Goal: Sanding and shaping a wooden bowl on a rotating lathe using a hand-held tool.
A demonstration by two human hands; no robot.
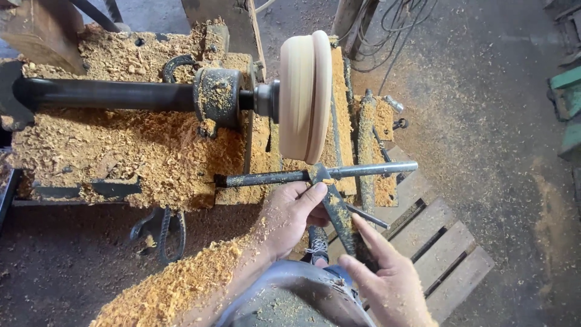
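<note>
A pale round wooden disc point(305, 97) is mounted on edge at the end of a dark steel spindle point(103, 94), which passes through a shaving-covered bearing block point(218, 94). Just below the disc runs a rusty T-shaped tool rest point(375, 169), whose stem slants down toward me. My left hand point(290, 218) grips the rest at the junction, thumb pressed on top. My right hand point(387, 284) hovers lower right with its fingers spread. Its index finger points at a thin dark metal rod point(369, 217) lying beside the stem.
Heaps of orange wood shavings point(121, 145) cover the lathe bed and the floor at lower left. A wooden pallet point(448, 242) lies under my feet, and a shoe point(318, 245) shows between my hands. Cables point(393, 24) hang at the top. Green machinery point(569, 97) stands at the right edge.
</note>
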